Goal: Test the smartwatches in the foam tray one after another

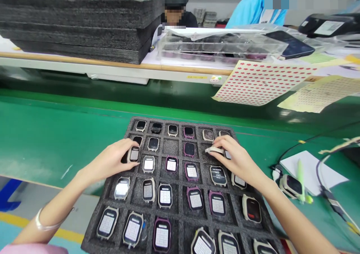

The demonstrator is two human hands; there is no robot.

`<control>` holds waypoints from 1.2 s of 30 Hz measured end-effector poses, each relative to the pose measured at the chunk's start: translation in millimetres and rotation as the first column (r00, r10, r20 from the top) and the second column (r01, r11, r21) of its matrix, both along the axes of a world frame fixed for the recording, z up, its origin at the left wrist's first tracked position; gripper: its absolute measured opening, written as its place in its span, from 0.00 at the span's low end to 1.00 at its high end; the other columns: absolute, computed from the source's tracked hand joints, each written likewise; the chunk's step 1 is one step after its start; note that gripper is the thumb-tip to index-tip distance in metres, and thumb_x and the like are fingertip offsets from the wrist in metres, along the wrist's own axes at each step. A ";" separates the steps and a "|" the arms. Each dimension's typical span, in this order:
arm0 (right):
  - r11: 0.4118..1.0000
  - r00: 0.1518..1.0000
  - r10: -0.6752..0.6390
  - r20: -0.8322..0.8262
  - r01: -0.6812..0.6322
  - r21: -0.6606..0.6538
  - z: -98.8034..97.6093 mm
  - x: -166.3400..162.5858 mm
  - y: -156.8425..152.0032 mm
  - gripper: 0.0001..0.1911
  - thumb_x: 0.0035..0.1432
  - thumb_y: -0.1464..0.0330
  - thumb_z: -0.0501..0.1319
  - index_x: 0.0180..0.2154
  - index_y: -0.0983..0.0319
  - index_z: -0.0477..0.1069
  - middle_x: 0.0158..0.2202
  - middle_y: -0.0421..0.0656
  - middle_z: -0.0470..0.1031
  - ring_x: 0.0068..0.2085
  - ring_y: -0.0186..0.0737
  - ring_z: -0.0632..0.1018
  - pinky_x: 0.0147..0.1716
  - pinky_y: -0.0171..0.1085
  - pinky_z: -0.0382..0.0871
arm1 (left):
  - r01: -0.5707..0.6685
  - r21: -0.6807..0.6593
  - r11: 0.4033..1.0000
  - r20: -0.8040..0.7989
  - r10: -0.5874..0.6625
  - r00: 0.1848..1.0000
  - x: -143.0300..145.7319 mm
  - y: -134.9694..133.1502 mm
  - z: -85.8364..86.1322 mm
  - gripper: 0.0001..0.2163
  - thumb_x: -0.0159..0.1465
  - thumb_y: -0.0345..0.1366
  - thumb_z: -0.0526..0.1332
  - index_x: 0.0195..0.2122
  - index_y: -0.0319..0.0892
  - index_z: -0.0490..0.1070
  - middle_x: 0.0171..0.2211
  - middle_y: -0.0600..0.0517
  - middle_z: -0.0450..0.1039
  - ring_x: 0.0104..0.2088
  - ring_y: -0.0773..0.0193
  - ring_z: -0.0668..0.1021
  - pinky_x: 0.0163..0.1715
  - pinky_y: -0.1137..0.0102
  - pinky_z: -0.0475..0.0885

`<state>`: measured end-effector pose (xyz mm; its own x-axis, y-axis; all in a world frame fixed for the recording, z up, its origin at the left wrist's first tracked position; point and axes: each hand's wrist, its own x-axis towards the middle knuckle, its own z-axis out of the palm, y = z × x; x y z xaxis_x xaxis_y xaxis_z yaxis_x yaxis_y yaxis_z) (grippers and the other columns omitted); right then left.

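Note:
A black foam tray with square pockets holds several smartwatch cases, some cream, some purple, many with lit screens. My left hand pinches a cream smartwatch by its top and bottom, at the tray's left edge. Over a pocket on the right side, my right hand grips another cream smartwatch, tipped so that its edge faces me. Just below that one lies a smartwatch with a dark menu screen. A purple smartwatch sits to its left.
Black foam sheets are stacked on the shelf beyond the green table. Clear plastic trays and a phone lie there too. A smartwatch, green pen and cables are at right. Two people are across.

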<state>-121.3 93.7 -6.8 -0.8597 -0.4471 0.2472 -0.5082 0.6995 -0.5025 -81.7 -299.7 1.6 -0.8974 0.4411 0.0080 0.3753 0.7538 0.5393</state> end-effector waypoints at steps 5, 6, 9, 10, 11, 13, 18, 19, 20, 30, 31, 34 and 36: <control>0.868 0.970 -0.153 0.190 0.224 -0.443 13.8 3.0 -9.6 0.10 0.58 0.60 0.61 0.37 0.57 0.65 0.41 0.46 0.77 0.40 0.45 0.79 0.35 0.41 0.75 | 0.053 -0.146 0.988 -0.040 -0.060 0.997 -4.9 -18.0 -9.4 0.22 0.56 0.51 0.63 0.47 0.43 0.66 0.49 0.45 0.69 0.49 0.51 0.71 0.48 0.59 0.68; 0.831 0.959 -0.168 0.228 0.262 -0.490 15.3 0.0 -11.8 0.11 0.58 0.60 0.62 0.37 0.57 0.64 0.39 0.46 0.78 0.35 0.44 0.79 0.29 0.39 0.74 | 0.024 -0.139 0.990 -0.067 -0.033 0.997 -9.9 -14.2 -10.7 0.22 0.58 0.52 0.61 0.47 0.43 0.66 0.48 0.45 0.69 0.48 0.51 0.71 0.48 0.59 0.68; 0.796 0.935 -0.201 0.292 0.330 -0.508 15.3 -17.7 -16.3 0.12 0.56 0.59 0.63 0.37 0.58 0.67 0.35 0.45 0.79 0.23 0.36 0.74 0.17 0.34 0.66 | -0.148 -0.165 0.975 -0.219 0.110 0.970 -29.8 6.7 -15.8 0.17 0.66 0.48 0.51 0.44 0.39 0.67 0.41 0.43 0.72 0.45 0.51 0.73 0.46 0.58 0.68; 0.793 0.932 -0.208 0.297 0.339 -0.507 13.6 -26.1 -16.5 0.12 0.56 0.58 0.63 0.37 0.59 0.68 0.34 0.45 0.79 0.22 0.35 0.74 0.17 0.33 0.65 | -0.167 -0.206 0.964 -0.225 0.120 0.967 -36.3 14.9 -18.1 0.17 0.67 0.46 0.49 0.42 0.38 0.68 0.39 0.42 0.72 0.43 0.50 0.74 0.44 0.59 0.69; 0.791 0.932 -0.209 0.295 0.339 -0.510 11.3 -35.4 -15.9 0.13 0.55 0.58 0.63 0.38 0.59 0.68 0.33 0.44 0.79 0.23 0.36 0.74 0.19 0.34 0.67 | -0.187 -0.254 0.949 -0.232 0.128 0.964 -41.8 22.6 -20.7 0.16 0.68 0.44 0.49 0.40 0.36 0.68 0.38 0.40 0.72 0.41 0.50 0.74 0.42 0.59 0.69; 0.795 0.942 -0.176 0.286 0.307 -0.523 5.4 -54.9 -12.5 0.15 0.54 0.57 0.64 0.38 0.60 0.69 0.32 0.43 0.78 0.29 0.38 0.77 0.27 0.36 0.72 | -0.229 -0.334 0.915 -0.271 0.139 0.953 -48.4 34.9 -26.3 0.16 0.67 0.43 0.51 0.36 0.35 0.70 0.35 0.39 0.71 0.39 0.48 0.74 0.40 0.58 0.69; 0.854 0.921 -0.045 0.387 0.237 -0.464 -5.3 -90.8 -1.1 0.19 0.48 0.54 0.66 0.35 0.62 0.70 0.27 0.42 0.77 0.25 0.38 0.76 0.30 0.39 0.73 | -0.274 -0.378 0.884 -0.318 0.154 0.935 -42.9 41.1 -34.2 0.13 0.67 0.38 0.49 0.36 0.38 0.71 0.35 0.39 0.69 0.37 0.50 0.72 0.39 0.57 0.68; 0.858 0.917 -0.040 0.397 0.235 -0.456 -5.8 -93.6 -0.3 0.19 0.48 0.54 0.66 0.34 0.62 0.70 0.26 0.43 0.77 0.23 0.37 0.76 0.29 0.39 0.73 | -0.260 -0.383 0.886 -0.317 0.138 0.938 -40.3 39.5 -34.4 0.13 0.68 0.37 0.48 0.37 0.38 0.71 0.36 0.40 0.68 0.36 0.51 0.72 0.39 0.58 0.68; 0.860 0.915 -0.041 0.402 0.237 -0.452 -6.0 -94.8 -0.3 0.19 0.48 0.54 0.66 0.34 0.62 0.70 0.26 0.43 0.78 0.23 0.37 0.75 0.28 0.38 0.72 | -0.241 -0.386 0.890 -0.313 0.120 0.942 -37.6 37.7 -34.5 0.13 0.68 0.36 0.48 0.37 0.39 0.70 0.36 0.40 0.68 0.35 0.52 0.71 0.39 0.58 0.68; 0.820 0.899 -0.141 0.414 0.341 -0.460 -8.7 -62.8 -8.0 0.17 0.49 0.55 0.67 0.33 0.62 0.71 0.25 0.43 0.78 0.20 0.40 0.78 0.24 0.39 0.72 | -0.259 -0.121 0.958 -0.126 0.244 0.961 -8.5 15.5 -41.1 0.10 0.65 0.40 0.53 0.41 0.43 0.70 0.32 0.49 0.63 0.32 0.59 0.70 0.35 0.63 0.70; 0.801 0.901 -0.163 0.402 0.359 -0.480 -7.6 -60.3 -7.4 0.17 0.50 0.55 0.66 0.34 0.61 0.70 0.28 0.43 0.79 0.22 0.41 0.79 0.26 0.40 0.73 | -0.274 -0.029 0.961 -0.051 0.272 0.961 -8.4 12.6 -39.7 0.11 0.64 0.42 0.56 0.43 0.43 0.69 0.32 0.50 0.65 0.30 0.60 0.70 0.35 0.64 0.70; 0.701 0.908 -0.244 0.341 0.408 -0.585 1.4 -52.8 -7.8 0.17 0.53 0.56 0.64 0.38 0.60 0.69 0.33 0.44 0.79 0.23 0.38 0.78 0.29 0.39 0.74 | -0.361 0.275 0.891 0.232 0.302 0.924 -12.5 8.1 -32.8 0.17 0.56 0.45 0.65 0.42 0.41 0.71 0.29 0.53 0.68 0.28 0.63 0.72 0.33 0.68 0.70; 0.636 0.909 -0.226 0.351 0.411 -0.654 11.6 -45.2 -12.9 0.15 0.54 0.57 0.65 0.39 0.60 0.70 0.33 0.43 0.79 0.21 0.35 0.75 0.27 0.39 0.73 | -0.444 0.457 0.771 0.372 0.287 0.883 -16.9 10.9 -26.8 0.15 0.52 0.43 0.68 0.36 0.39 0.73 0.29 0.51 0.72 0.29 0.63 0.74 0.32 0.69 0.70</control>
